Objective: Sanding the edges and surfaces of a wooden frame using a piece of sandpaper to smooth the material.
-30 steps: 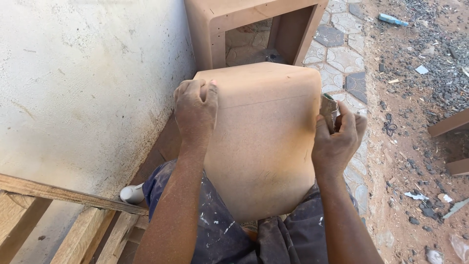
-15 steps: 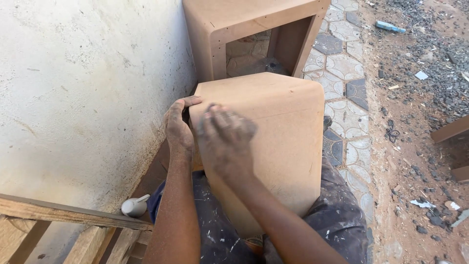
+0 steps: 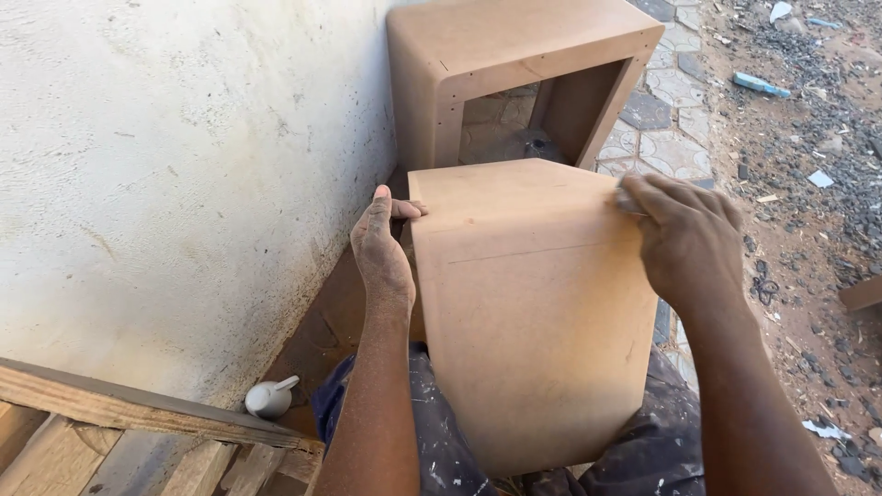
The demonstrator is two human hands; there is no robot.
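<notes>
Fibreboard box (image 3: 537, 321) rests on our lap beside the plastered wall (image 3: 165, 184). Our left hand (image 3: 381, 243) grips its left edge, thumb hooked over the top. Our right hand (image 3: 689, 239) presses something pale against its upper right corner. A second open box (image 3: 514, 64) stands just beyond.

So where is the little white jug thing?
In the head view, the small white jug sits low on the left, at the foot of the rough white wall, just beyond the wooden frame and left of the left hand.
</notes>
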